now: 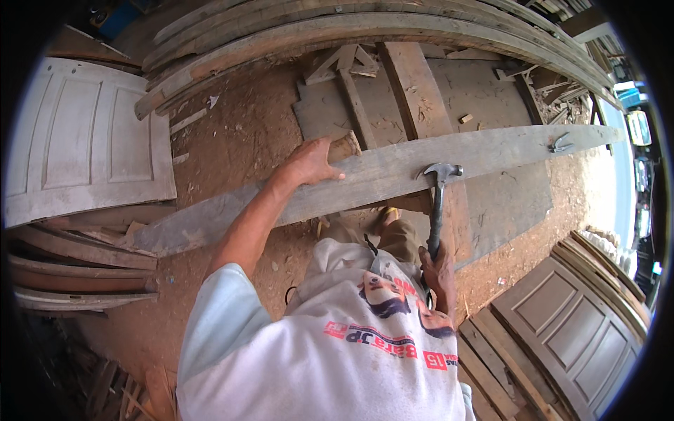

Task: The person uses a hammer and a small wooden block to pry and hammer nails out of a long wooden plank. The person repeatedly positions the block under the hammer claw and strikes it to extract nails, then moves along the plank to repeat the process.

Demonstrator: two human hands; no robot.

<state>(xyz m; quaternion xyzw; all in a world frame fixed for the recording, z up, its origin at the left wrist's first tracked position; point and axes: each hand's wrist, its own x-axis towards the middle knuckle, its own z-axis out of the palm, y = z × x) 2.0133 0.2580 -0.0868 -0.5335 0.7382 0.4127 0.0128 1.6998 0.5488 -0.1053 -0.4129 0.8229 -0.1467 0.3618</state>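
We grip a claw hammer (pixel 437 210) in our right hand (pixel 439 270), fingers clamped tight round the lower end of its dark handle, head up and resting against the near edge of a long weathered plank (pixel 393 172). Our left hand (pixel 309 163) lies on the plank's far edge near its middle, fingers together and curled over the wood, thumb toward us. The plank runs across the dirt yard (pixel 239 133) from lower left to upper right, approx. waist-high in front of us; what props it up we can't tell. Near its right end a bent nail or metal hook (pixel 559 145) sticks out of the face. Beyond the plank, flat boards (pixel 421 91) w/ offcuts and wood chips lie on the ground. A pale panelled door (pixel 84 140) lies at the yard's left edge, above a stack of curved planks (pixel 77 274); a brown panelled door (pixel 576 330) sits at the lower right corner. Long bowed timbers (pixel 337 28) line the far edge.
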